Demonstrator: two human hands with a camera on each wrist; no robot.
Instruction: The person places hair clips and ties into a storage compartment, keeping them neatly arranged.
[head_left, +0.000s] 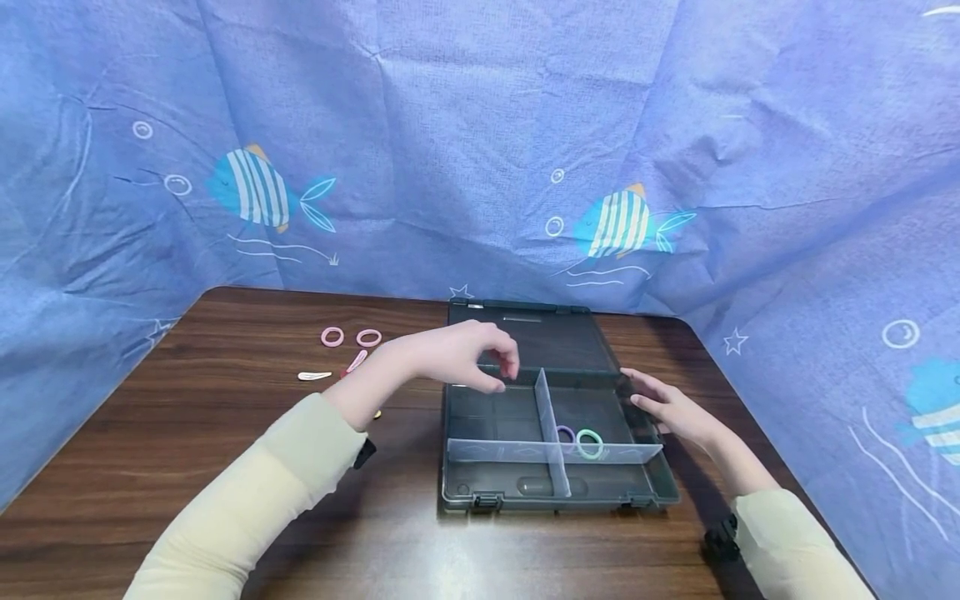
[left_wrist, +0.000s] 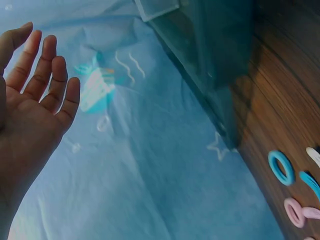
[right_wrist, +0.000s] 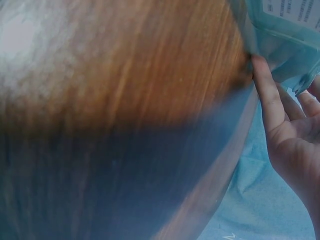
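Observation:
A dark see-through storage box [head_left: 506, 479] lies with its lid [head_left: 551, 337] folded back, its inside split by clear dividers [head_left: 545, 408]. My left hand [head_left: 457, 354] hovers over the box's rear left part, fingers loosely bent and holding nothing. In the left wrist view the same hand [left_wrist: 40, 100] shows its bare palm. My right hand [head_left: 675, 417] holds the box's right side wall; the right wrist view has its long finger [right_wrist: 267, 95] against the box's edge. A green ring [head_left: 590, 445] and a purple ring [head_left: 566, 435], like hair ties, sit in the rear right compartment.
Left of the box on the wooden table [head_left: 187, 433] lie two pink rings [head_left: 332, 337], a white hair clip [head_left: 313, 376] and a pink hair clip [head_left: 356, 362]. My left forearm partly hides that area, where a small yellow bit [head_left: 377, 414] shows. A blue fish-print cloth [head_left: 465, 167] hangs behind.

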